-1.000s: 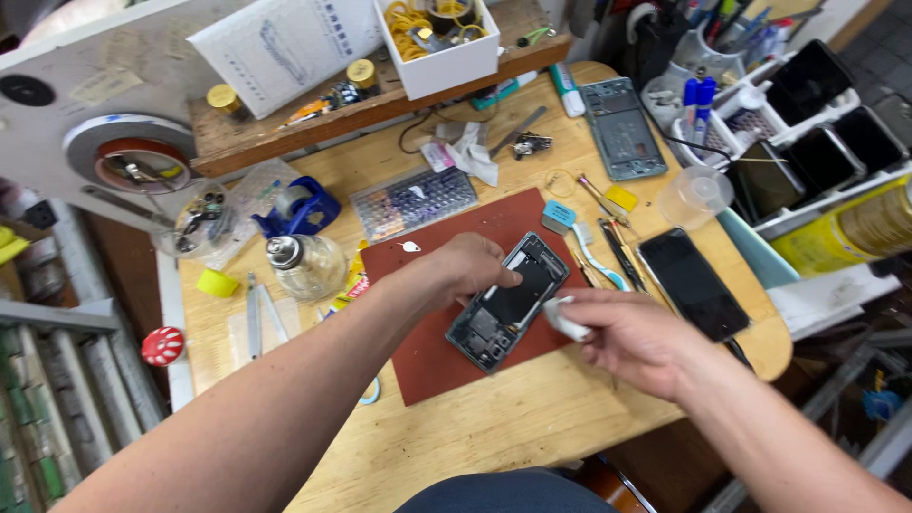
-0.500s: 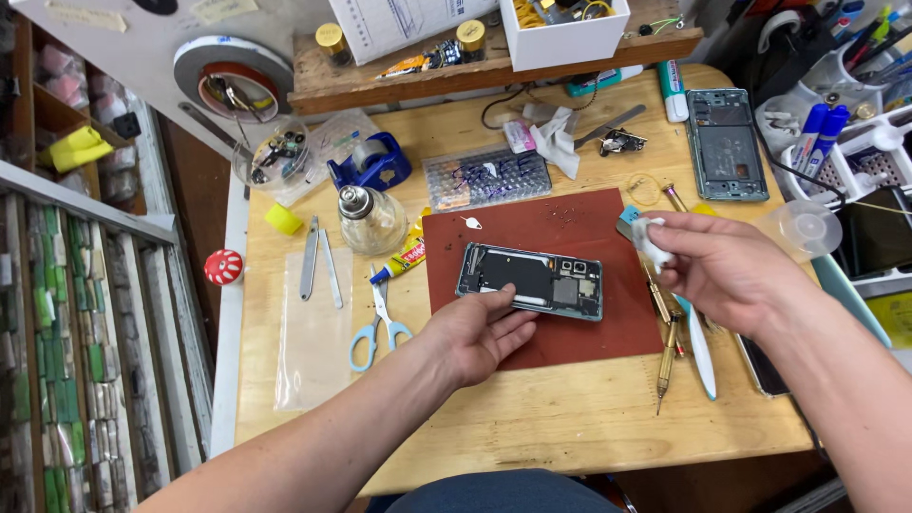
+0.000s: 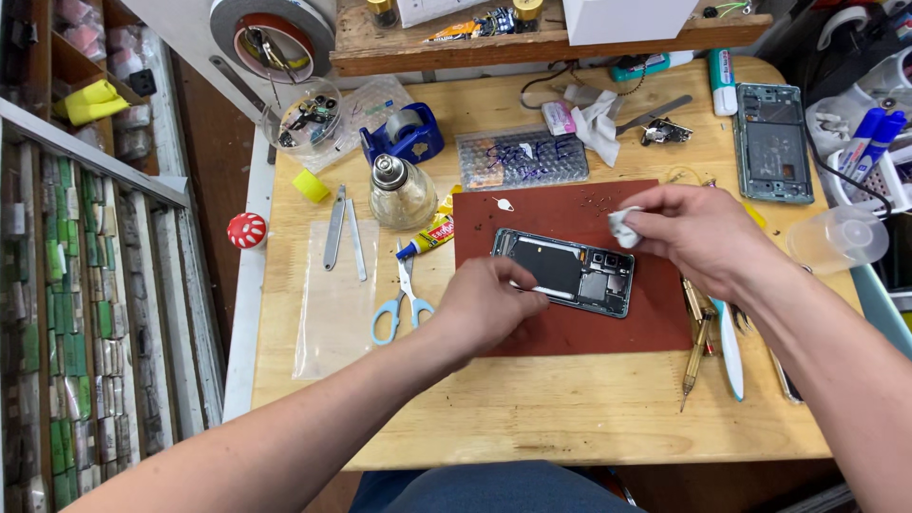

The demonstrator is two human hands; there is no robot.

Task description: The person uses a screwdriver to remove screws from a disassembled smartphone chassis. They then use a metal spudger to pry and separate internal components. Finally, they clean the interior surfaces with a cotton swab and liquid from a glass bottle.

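An opened phone (image 3: 566, 269) with its back off lies flat on a dark red mat (image 3: 570, 209) in the middle of the wooden table. My left hand (image 3: 486, 306) rests on the mat at the phone's near left corner, fingertips touching its edge. My right hand (image 3: 693, 233) hovers over the phone's right end and pinches a small white wad of cloth (image 3: 623, 227) between thumb and fingers, just above the camera end.
Scissors (image 3: 403, 296), a glue tube (image 3: 427, 237), a glass liquid dispenser (image 3: 395, 194) and metal tweezers (image 3: 341, 228) lie left of the mat. Screwdrivers (image 3: 696, 353) and a white tool (image 3: 730, 344) lie to the right. A second phone frame (image 3: 771, 142) and a plastic cup (image 3: 838, 240) sit at the far right.
My right hand has moved left from beside the mat to over the phone's right end with the wad. My left hand has slid up to the phone's near edge. The camera moved closer.
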